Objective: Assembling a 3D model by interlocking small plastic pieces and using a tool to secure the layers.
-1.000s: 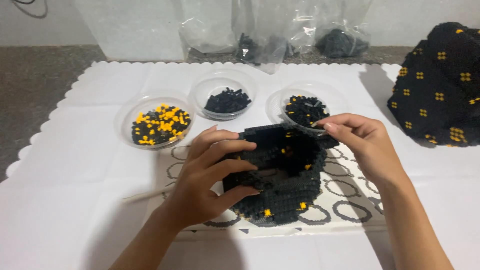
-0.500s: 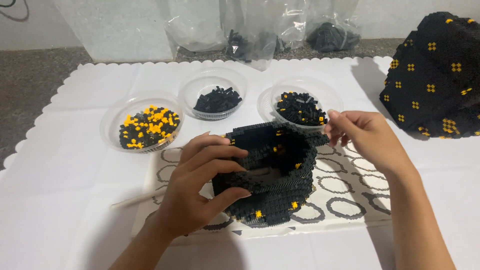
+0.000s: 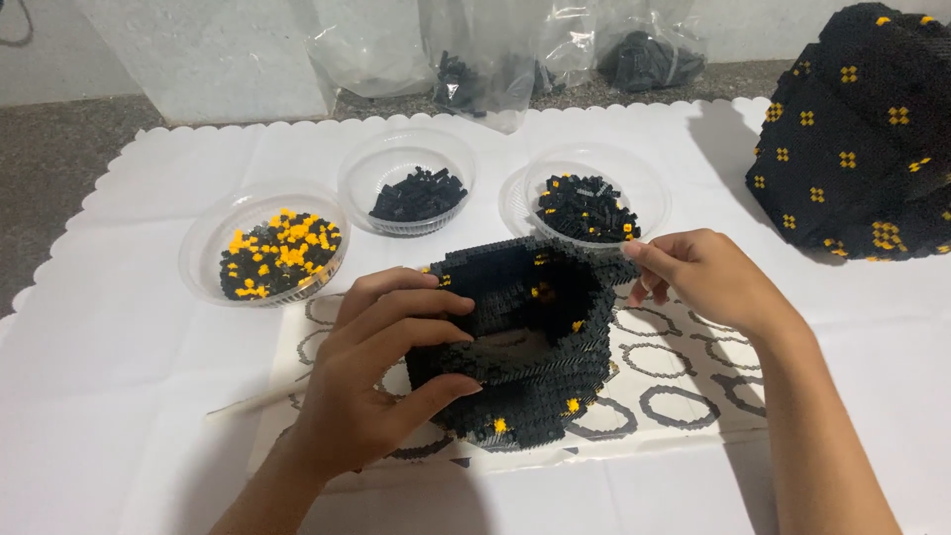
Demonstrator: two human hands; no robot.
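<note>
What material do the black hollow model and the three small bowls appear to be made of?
The hollow model looks like tiny matte plastic building bricks, black with a few yellow: stepped rows show on its walls. The three bowls look like thin clear plastic, glossy: the white table cover shows through them.

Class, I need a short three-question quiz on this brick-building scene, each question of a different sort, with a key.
1. True or false: the left hand grips the hollow black brick model.
2. How many clear bowls stand behind the model? A) two B) three C) five
3. Fill in: the right hand pinches at the model's upper ____ edge.

Key: 1. true, its fingers wrap the near wall. 2. B: the mixed yellow-black bowl, the middle bowl and the right bowl. 3. right.
</note>
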